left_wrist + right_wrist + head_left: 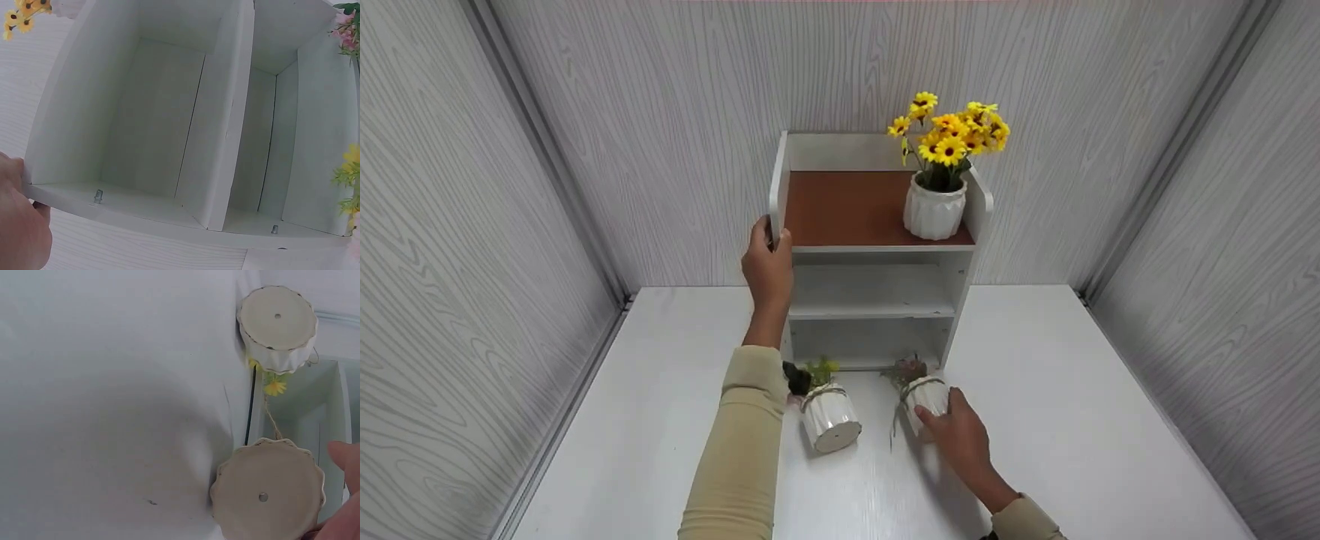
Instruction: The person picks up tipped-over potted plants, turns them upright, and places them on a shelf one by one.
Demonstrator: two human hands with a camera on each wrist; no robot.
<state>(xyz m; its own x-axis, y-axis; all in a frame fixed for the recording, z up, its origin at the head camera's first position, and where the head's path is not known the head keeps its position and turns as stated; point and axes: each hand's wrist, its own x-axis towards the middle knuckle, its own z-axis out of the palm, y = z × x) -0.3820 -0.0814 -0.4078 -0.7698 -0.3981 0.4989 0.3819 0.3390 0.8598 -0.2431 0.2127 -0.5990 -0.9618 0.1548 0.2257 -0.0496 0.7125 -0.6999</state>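
Observation:
A white three-tier shelf [877, 315] with a brown top board stands against the back wall. My left hand [769, 266] grips the edge of its left side panel, thumb in front. On the table before the shelf, my right hand [960, 435] holds a white fluted flowerpot [928, 395] with twine and small flowers, tipped towards the shelf. Its round base [267, 492] faces the right wrist camera. Left of it a second white flowerpot [831, 420] lies on its side, flowers towards the shelf. A third white pot [934, 210] with yellow flowers stands upright on the top board.
Both lower compartments [157, 124] hold nothing visible. The white table [1057, 420] spreads to both sides of the shelf. Wood-grain panels [1207, 247] wall in the left, right and back.

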